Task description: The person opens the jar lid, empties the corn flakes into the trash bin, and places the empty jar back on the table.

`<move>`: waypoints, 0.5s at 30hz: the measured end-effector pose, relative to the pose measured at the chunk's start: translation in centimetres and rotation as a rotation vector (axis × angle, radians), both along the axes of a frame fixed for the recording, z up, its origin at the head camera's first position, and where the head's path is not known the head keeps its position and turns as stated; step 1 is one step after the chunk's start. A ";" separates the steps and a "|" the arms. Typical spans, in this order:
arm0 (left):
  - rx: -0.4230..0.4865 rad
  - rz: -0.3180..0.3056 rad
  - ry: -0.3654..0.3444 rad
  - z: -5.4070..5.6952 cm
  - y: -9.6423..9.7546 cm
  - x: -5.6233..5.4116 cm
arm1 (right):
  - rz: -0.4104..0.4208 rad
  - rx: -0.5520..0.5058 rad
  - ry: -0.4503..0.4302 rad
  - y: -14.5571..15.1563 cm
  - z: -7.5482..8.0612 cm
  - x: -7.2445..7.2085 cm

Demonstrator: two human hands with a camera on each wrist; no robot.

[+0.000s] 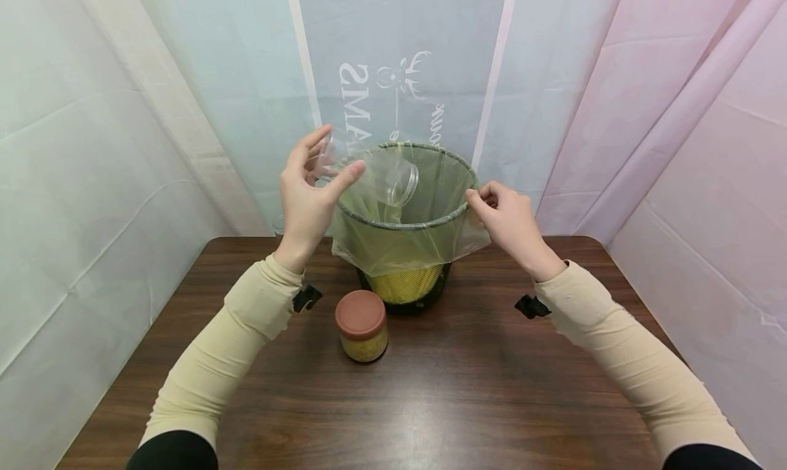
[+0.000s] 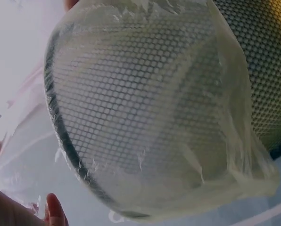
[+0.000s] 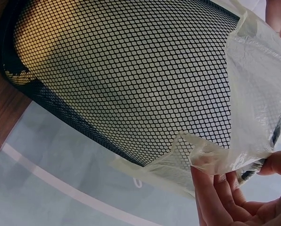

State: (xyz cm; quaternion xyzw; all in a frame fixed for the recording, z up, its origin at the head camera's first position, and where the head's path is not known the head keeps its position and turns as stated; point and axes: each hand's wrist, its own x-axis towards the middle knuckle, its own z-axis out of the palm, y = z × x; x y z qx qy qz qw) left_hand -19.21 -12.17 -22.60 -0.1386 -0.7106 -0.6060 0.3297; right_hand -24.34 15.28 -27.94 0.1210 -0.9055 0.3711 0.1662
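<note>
Clear plastic's in the left hand [image 1: 307, 193] right now: thumb and fingers grip a cup [image 1: 399, 180], tilted over the mouth of the mesh bin [image 1: 410, 284]. Right hand [image 1: 509, 223] is pinching the yellowish bag [image 1: 399, 248] at the rim. Jar [image 1: 363, 330] with a reddish lid sits just in front, on the table [image 1: 467, 388]. Curtain [image 1: 399, 19] behind has a deer head and sideways white letters, looks like "SMA", rest hidden.
</note>
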 end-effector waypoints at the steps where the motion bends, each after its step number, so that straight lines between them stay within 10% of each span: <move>1: 0.000 -0.001 0.002 0.0 0.0 0.0 | -0.001 0.001 0.002 0.0 0.0 0.0; 8: -0.178 0.176 0.074 -0.2 0.1 0.1 | -0.001 -0.005 -0.003 0.0 -0.1 -0.1; 15: -0.130 0.141 0.048 -0.2 0.1 0.0 | 0.005 -0.012 -0.007 0.0 0.0 0.0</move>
